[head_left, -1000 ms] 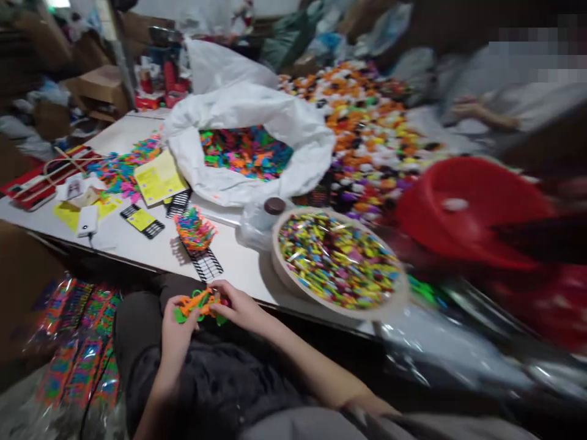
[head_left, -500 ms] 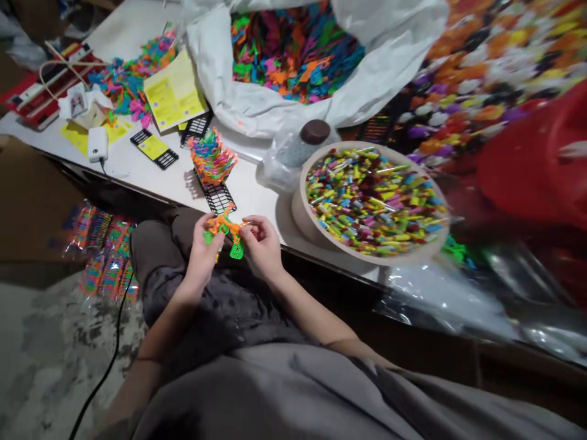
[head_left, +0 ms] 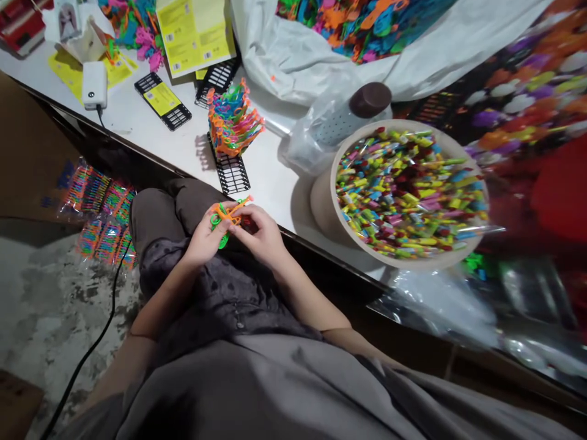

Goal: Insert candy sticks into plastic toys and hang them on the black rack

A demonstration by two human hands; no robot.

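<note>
Above my lap, at the table's front edge, my left hand (head_left: 207, 237) and my right hand (head_left: 262, 235) are close together. Both are closed on small orange and green plastic toy pieces (head_left: 229, 212); their exact shape is partly hidden by my fingers. A green piece hangs below my left fingers. Just beyond my hands lies a black plastic grid card (head_left: 233, 175). On its far part stands a dense row of orange, blue, green and pink plastic pieces (head_left: 233, 122).
A beige tub (head_left: 321, 198) of small wrapped coloured items stands to the right. Behind it are a bagged brown-capped container (head_left: 371, 101) and a white sack (head_left: 284, 61) of plastic pieces. Another grid card (head_left: 162, 101), yellow sheets (head_left: 195, 36) and a white power bank (head_left: 95, 85) lie left. Packed bags (head_left: 103, 235) rest on the floor.
My view has shifted closer to the table. My hands have come closer together, and the right fingers now meet the orange piece beside the left ones.
</note>
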